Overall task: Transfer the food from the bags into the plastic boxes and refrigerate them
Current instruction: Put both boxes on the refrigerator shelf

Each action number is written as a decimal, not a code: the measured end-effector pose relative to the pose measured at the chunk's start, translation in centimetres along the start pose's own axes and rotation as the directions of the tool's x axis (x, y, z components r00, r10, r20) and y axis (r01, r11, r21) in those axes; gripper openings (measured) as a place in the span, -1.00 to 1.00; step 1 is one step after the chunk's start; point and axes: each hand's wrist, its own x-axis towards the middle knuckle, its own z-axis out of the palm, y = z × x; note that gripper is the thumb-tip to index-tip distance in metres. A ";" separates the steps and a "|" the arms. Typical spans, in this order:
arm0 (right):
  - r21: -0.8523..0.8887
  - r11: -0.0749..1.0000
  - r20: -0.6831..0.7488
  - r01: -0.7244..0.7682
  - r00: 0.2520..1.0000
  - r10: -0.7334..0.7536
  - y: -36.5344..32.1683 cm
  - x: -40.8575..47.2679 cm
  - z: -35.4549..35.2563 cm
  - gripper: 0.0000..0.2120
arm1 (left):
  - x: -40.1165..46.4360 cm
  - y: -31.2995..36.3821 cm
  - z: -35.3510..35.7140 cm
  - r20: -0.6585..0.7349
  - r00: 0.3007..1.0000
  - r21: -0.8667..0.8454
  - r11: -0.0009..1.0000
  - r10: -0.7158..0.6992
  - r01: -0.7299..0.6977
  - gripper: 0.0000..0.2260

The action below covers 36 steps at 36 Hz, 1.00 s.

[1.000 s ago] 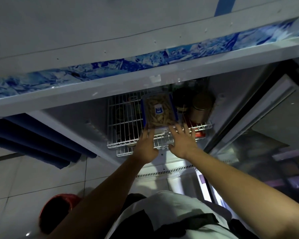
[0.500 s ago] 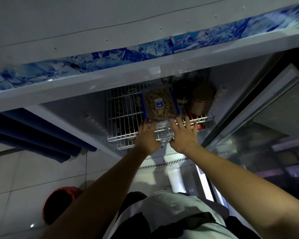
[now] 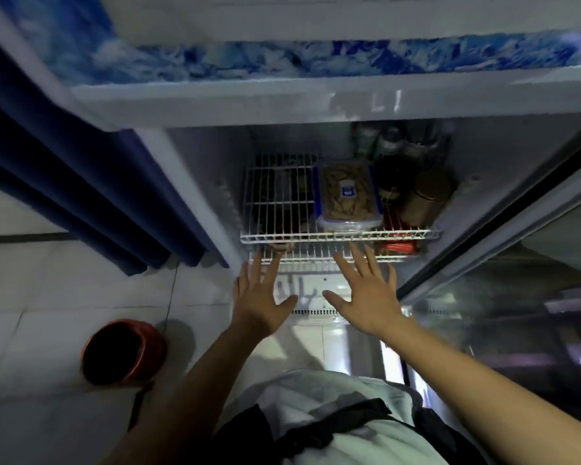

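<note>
Head view, looking down into an open refrigerator (image 3: 517,182); interior dim, picture somewhat blurred at the edges.

Plastic box (image 3: 348,193): clear body, blue clips along its sides, a small blue label on the lid. It sits flat on the white wire shelf (image 3: 282,209) at centre frame, right of the shelf's middle, its near end close to the front rail. Contents show through the lid as pale, stick-shaped pieces of food. Nothing touches the box.

Left hand (image 3: 260,297): lower centre, fingers straight and spread, palm toward the fridge, holding nothing. Its fingertips overlap the front of a lower wire shelf in the picture; contact cannot be told.

Right hand (image 3: 366,297): just right of the left one, also flat and spread, empty, below and in front of the shelf rail.

Other items: a brown round jar (image 3: 426,196) and darker containers right of the box; bottles (image 3: 389,142) at the rear; something red (image 3: 399,245) under the shelf's right end. The glass door (image 3: 517,297) stands open at right. A red bucket (image 3: 121,350) sits on the tiled floor at lower left.

Progress, as judged: this box is filled, lidded and shelved, so its part of the job looks finished. No bags or other boxes are in view, so whether more remain to fill cannot be told. The door is not yet closed; that looks like the remaining step here.
</note>
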 end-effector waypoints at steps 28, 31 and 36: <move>0.139 0.461 0.413 0.877 0.371 -0.831 -45.6 -25.4 14.6 -0.21 | -54.6 -21.9 -2.0 -0.252 0.149 -0.570 0.271 -0.956 0.776 -0.27; 0.140 0.364 0.430 0.921 0.275 -0.860 -49.1 -28.0 15.4 -0.17 | -58.6 -22.7 -2.0 -0.231 0.031 -0.653 0.178 -0.973 0.736 -0.27; 0.239 0.245 0.493 0.940 0.100 -0.864 -56.5 -32.0 18.2 -0.22 | -64.9 -24.7 -2.8 -0.191 -0.155 -0.756 0.045 -0.969 0.653 -0.26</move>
